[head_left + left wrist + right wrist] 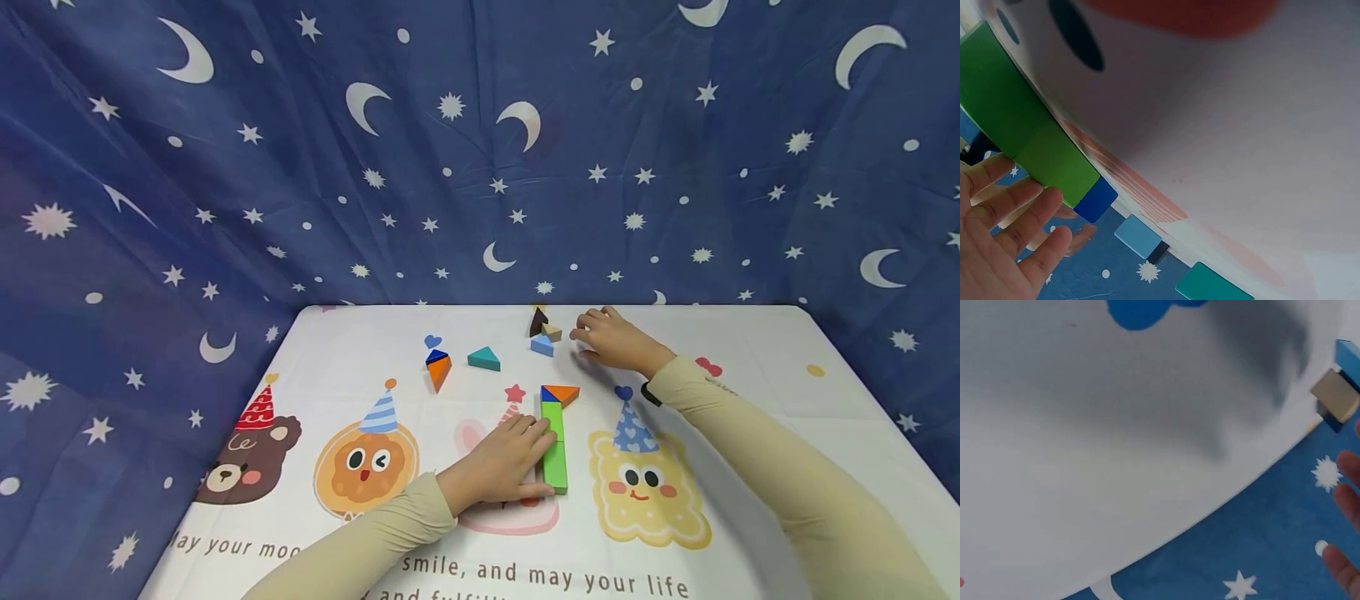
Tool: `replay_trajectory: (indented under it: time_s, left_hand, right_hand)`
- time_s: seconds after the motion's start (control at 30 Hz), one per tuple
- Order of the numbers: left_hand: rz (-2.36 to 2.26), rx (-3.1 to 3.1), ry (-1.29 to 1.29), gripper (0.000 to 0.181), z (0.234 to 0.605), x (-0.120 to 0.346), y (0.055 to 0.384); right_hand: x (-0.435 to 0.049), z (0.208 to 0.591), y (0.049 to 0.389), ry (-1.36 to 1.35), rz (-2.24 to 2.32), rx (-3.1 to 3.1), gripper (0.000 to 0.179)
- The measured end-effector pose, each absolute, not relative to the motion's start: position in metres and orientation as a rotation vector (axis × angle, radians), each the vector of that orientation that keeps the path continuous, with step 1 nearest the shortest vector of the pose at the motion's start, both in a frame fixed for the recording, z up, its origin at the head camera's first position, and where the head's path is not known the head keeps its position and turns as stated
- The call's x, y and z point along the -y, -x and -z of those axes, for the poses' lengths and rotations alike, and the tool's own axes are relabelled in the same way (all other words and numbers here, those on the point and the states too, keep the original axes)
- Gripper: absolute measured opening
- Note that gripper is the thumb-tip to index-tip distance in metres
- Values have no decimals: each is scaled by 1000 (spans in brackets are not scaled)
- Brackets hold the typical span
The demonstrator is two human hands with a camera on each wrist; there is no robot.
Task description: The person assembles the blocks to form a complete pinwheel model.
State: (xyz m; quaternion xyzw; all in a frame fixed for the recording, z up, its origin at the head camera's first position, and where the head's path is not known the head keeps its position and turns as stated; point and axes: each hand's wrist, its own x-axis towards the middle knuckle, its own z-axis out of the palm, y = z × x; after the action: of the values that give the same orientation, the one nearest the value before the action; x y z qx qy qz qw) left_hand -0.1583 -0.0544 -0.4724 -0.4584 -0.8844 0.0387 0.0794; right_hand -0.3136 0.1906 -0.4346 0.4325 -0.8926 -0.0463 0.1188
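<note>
My left hand (504,463) lies beside two green blocks (555,468) set end to end, its fairly straight fingers touching their side and the thumb near the lower end. A small blue triangular block (547,395) and an orange one (566,393) adjoin the far end of that row. Farther back, my right hand (618,342) hovers with loosely bent, spread fingers, holding nothing. Just left of its fingertips stand a light blue triangular block (542,347), a tan block (1336,395) and a black one (537,323), grouped together.
A teal triangular block (484,360) lies left of that group. Farther left, an orange triangular block (438,373) touches a dark blue one (437,356). The white tablecloth (360,342) has printed cartoon figures; a blue star-and-moon curtain (450,208) rises behind the table.
</note>
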Motion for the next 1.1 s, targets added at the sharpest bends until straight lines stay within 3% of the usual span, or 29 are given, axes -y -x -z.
replay_trajectory:
  time_s: [0.57,1.1]
  left_hand:
    - [-113,2604,1378,66,471,56,159]
    - [-96,2591,1365,67,474,56,159]
  right_hand:
    - [-157,457,340,-1275,277,2566,39]
    - [-165,457,329,-1413,195,2507,41]
